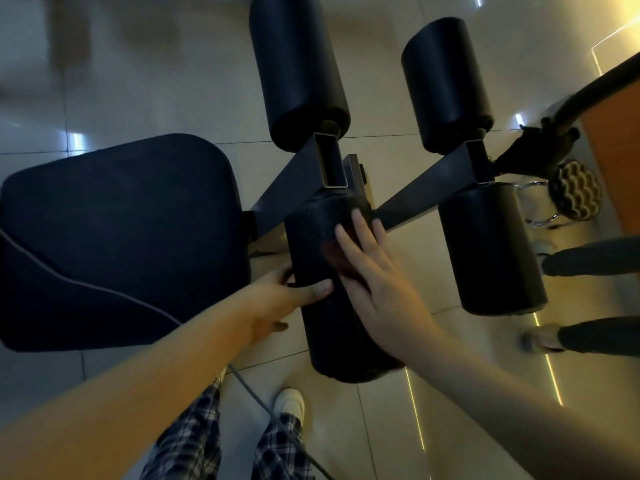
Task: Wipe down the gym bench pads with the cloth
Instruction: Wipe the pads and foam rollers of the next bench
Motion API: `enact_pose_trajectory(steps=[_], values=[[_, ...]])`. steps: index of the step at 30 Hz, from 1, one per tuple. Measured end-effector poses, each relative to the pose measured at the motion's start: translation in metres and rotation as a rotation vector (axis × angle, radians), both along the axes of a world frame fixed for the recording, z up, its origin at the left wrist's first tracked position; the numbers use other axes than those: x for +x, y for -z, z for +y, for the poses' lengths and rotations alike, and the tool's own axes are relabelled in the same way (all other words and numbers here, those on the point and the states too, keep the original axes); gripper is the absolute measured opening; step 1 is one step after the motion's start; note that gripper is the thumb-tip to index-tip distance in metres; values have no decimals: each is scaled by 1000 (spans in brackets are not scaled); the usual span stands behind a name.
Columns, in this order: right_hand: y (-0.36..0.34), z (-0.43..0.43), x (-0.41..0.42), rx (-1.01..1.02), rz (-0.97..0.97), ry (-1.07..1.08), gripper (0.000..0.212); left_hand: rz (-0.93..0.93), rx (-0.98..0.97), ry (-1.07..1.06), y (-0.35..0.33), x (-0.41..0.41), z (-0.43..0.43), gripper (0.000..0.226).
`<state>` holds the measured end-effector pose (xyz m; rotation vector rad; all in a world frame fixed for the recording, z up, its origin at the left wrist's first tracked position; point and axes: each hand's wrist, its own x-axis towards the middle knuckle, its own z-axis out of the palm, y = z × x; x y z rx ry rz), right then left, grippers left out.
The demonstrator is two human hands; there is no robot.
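Cloth point(333, 260) lay flat on the near roller pad point(346, 344), mostly hidden under the right hand point(375, 289), whose straight fingers pressed it down. Left hand point(277, 297) gripped the same pad just beside the cloth, thumb across the top. Seat pad point(121, 237) sat to the left.

Your dark reddish cloth point(334, 259), blurred, lies flat on the nearest black cylindrical roller pad point(322, 323), under your right hand point(377, 282). A matching black roller point(491, 251) lies to its right, two further rollers point(298, 64) beyond, and the wide flat black seat pad point(121, 237) to its left.
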<state>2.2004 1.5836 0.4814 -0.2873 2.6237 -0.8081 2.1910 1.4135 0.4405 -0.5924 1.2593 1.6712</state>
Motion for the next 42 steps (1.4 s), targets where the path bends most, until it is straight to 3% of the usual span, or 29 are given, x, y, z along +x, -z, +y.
enact_pose_trajectory(steps=[7, 11, 15, 18, 23, 26, 31, 35, 38, 40, 42], values=[[1, -1, -46, -108, -2, 65, 56, -10, -59, -147, -6, -1, 30, 82], [-2, 23, 4, -95, -32, -24, 62, 15, -52, -91, -7, 6, 22, 101], [-6, 44, 55, -129, -123, -46, 67, -90, 170, -61, 12, 10, -11, 113], [-9, 52, 70, -92, -97, -119, 65, -79, 211, 18, 23, 10, -12, 131], [-1, 38, 38, -102, -86, -126, 59, -74, 232, -6, 19, 11, -3, 112], [6, 26, 1, -146, -81, -46, 58, -85, 175, -58, 15, 11, 1, 84], [11, 15, -49, -230, -49, 106, 57, -56, 3, -91, -6, 8, 25, 70], [9, 20, -33, -266, -23, 71, 59, -68, -31, -59, -12, 6, 28, 80], [4, 34, 6, -200, -39, -40, 61, -41, 81, 52, -14, 7, 10, 52], [1, 47, 36, -184, -79, -91, 64, -19, 132, 85, -7, 9, -3, 63], [0, 56, 58, -164, -90, -127, 66, -25, 136, 97, 2, 9, -10, 101]])
